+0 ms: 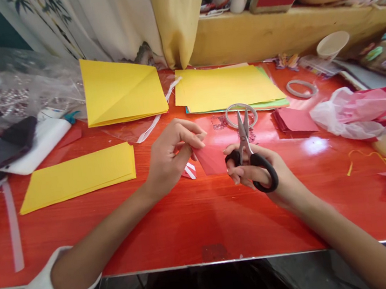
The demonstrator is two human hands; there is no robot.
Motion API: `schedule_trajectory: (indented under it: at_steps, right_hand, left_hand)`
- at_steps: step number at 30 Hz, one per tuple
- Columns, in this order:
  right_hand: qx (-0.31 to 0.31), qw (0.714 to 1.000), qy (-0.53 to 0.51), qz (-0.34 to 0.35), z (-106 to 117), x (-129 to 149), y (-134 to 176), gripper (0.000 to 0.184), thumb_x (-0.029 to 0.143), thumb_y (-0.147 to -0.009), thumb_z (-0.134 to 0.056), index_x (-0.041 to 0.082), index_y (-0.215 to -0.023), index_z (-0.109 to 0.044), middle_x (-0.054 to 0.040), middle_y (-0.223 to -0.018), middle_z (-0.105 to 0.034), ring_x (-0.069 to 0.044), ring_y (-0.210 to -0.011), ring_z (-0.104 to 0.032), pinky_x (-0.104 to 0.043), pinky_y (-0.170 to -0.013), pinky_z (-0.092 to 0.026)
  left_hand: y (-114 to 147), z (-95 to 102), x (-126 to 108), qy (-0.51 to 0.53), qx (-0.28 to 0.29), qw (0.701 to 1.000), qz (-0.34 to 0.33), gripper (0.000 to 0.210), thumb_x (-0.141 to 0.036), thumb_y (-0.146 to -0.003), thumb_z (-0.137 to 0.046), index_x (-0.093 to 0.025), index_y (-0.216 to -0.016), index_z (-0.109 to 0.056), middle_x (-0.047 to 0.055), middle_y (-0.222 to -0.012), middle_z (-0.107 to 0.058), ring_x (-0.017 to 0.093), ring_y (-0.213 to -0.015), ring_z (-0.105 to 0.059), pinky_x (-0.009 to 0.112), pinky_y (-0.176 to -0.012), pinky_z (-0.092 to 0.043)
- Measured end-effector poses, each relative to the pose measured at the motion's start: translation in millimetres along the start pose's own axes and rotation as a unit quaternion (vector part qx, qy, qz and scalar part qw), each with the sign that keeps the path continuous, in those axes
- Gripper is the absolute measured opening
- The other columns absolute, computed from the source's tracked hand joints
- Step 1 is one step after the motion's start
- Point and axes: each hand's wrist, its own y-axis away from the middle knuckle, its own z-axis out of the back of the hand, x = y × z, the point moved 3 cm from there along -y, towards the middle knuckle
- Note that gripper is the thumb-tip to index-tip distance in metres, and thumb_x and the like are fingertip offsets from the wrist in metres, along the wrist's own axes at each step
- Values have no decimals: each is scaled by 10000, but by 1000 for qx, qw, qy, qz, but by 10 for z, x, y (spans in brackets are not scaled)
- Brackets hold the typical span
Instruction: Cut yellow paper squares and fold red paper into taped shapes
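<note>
Between my hands is a folded piece of red paper (211, 160). My left hand (176, 151) pinches its upper left corner between thumb and fingers. In my right hand (257, 167) is a pair of scissors (244, 143) with black handles, its blades slightly parted and pointing away from me. The right fingers also reach the paper's right edge; whether they grip it I cannot tell. Below the left fingertips lies a small red and white scrap (189, 170). Just beyond the scissor tips is a roll of clear tape (241, 116).
Yellow paper (123, 92) lies at the back left, with another yellow stack (228, 86) beside it. A folded yellow stack (80, 177) is at left. Red paper squares (295, 120), a second tape roll (301, 89) and a paper cup (333, 46) are at right.
</note>
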Motion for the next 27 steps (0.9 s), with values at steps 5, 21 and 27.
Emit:
schedule_trajectory:
  at_steps: [5,21,27]
  right_hand:
    - [6,1000,-12,0,-20,10,16,264,187,-729,-720,224,-968,-614,37,-749,-598,-64,-554,-541,-193,-484,-388]
    - [-103,988,87,72,33,72,51,316,213,-695,-730,247,-972,-583,39,-721,-572,-91,-582,-526,-210,-485,-403]
    - [-50,992,105,40,-8,102,93,232,337,-758,-685,223,-952,-627,28,-651,-544,-90,-532,-476,-229,-485,-384]
  left_hand:
    - [31,-10,-16,-28,13,999,-36,177,-101,-847,-545,-202,-707,-584,-9,-846,-607,92,-802,-580,246,-717,-497]
    - [173,-326,-31,193,176,905,335,253,-366,-740,-689,-132,-746,-593,-10,-584,-575,80,-464,-529,210,-461,-449]
    - [123,-258,-103,217,74,921,315,252,-354,-834,-593,-135,-712,-569,19,-675,-677,58,-412,-526,197,-433,-442]
